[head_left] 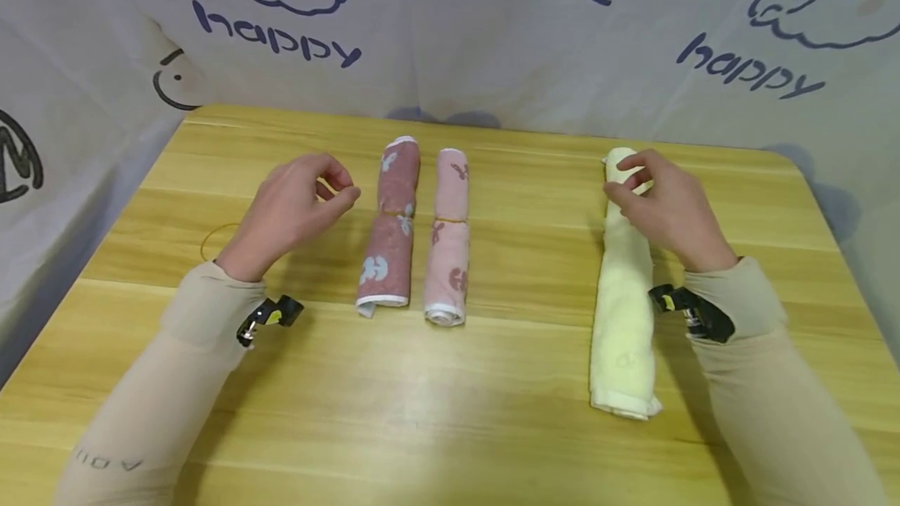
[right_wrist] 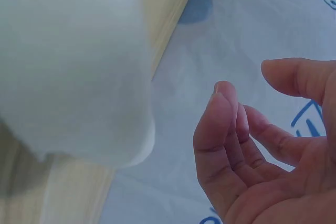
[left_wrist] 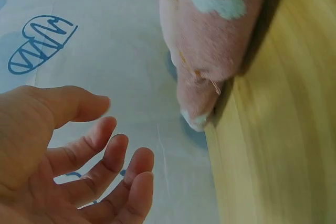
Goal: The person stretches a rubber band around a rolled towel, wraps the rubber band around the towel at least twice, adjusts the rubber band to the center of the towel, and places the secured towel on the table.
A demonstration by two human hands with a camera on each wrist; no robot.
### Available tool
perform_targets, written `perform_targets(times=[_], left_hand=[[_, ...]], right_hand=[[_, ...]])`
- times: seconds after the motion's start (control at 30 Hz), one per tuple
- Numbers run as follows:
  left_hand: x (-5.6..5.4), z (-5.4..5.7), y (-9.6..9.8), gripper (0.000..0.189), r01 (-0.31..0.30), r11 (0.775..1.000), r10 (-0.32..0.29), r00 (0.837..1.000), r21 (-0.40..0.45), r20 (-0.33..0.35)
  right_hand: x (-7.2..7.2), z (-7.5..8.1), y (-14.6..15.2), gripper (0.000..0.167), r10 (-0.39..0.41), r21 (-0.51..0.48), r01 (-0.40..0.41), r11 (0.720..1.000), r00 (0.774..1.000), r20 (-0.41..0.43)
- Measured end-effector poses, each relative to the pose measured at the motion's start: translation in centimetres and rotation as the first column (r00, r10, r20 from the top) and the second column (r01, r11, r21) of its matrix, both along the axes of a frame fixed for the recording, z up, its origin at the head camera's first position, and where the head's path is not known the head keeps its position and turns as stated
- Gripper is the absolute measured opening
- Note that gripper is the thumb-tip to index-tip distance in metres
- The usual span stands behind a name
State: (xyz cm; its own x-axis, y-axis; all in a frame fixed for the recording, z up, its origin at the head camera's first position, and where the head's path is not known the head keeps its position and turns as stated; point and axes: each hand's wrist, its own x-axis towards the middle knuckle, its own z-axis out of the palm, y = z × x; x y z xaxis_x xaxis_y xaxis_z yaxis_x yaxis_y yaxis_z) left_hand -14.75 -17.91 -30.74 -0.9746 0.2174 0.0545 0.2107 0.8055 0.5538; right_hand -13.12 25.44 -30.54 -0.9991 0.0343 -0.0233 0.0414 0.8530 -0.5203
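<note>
Three rolled towels lie on the wooden table. The dark pink towel (head_left: 395, 233) has pale blue patterns and a thin yellow band round its middle. Beside it is a light pink towel (head_left: 448, 248), banded the same way. To the right lies a longer pale yellow towel (head_left: 622, 318), with no band visible on it. My left hand (head_left: 291, 205) hovers left of the dark pink towel, apart from it, its fingers loosely bent and holding nothing. Over the far end of the yellow towel is my right hand (head_left: 664, 205); in the right wrist view its relaxed fingers hold nothing.
A loose yellow elastic band (head_left: 204, 240) lies on the table (head_left: 422, 420), partly hidden behind the left wrist. White cloth (head_left: 450, 37) with drawings and lettering hangs behind the table's far edge.
</note>
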Motion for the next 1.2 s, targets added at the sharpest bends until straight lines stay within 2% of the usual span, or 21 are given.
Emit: perform_targets(times=[0.2, 0.47, 0.7, 0.93, 1.13, 1.2], left_hand=[[0.2, -0.9, -1.9, 0.024, -0.036, 0.997, 0.038, 0.999, -0.063, 0.025], [-0.2, -1.4, -3.6, 0.03, -0.097, 0.993, 0.104, 0.989, -0.07, 0.105], [-0.7, -1.5, -4.4, 0.023, -0.079, 0.99, 0.09, 0.991, -0.117, 0.095], [-1.3, -1.9, -6.4, 0.034, -0.076, 0.975, 0.11, 0.982, -0.207, 0.156], [-1.8, -2.1, -8.7, 0.043, -0.069, 0.965, 0.123, 0.971, -0.253, 0.205], [-1.8, -2.0, -9.4, 0.046, -0.071, 0.961, 0.13, 0.969, -0.267, 0.211]], right_hand=[[-0.1, -0.8, 1.0, 0.054, -0.018, 0.013, 0.019, 1.0, 1.0, -0.025], [-0.5, -1.9, 1.8, 0.052, -0.066, 0.005, 0.066, 0.998, 0.997, -0.026], [-0.5, -2.5, 2.9, 0.066, -0.09, 0.03, 0.089, 0.996, 0.995, 0.04], [-0.5, -3.2, 3.8, 0.08, -0.095, 0.06, 0.088, 0.994, 0.989, 0.113], [-0.5, -3.8, 4.3, 0.091, -0.096, 0.089, 0.083, 0.993, 0.984, 0.151], [-0.6, -4.0, 4.5, 0.096, -0.096, 0.103, 0.078, 0.992, 0.978, 0.186]])
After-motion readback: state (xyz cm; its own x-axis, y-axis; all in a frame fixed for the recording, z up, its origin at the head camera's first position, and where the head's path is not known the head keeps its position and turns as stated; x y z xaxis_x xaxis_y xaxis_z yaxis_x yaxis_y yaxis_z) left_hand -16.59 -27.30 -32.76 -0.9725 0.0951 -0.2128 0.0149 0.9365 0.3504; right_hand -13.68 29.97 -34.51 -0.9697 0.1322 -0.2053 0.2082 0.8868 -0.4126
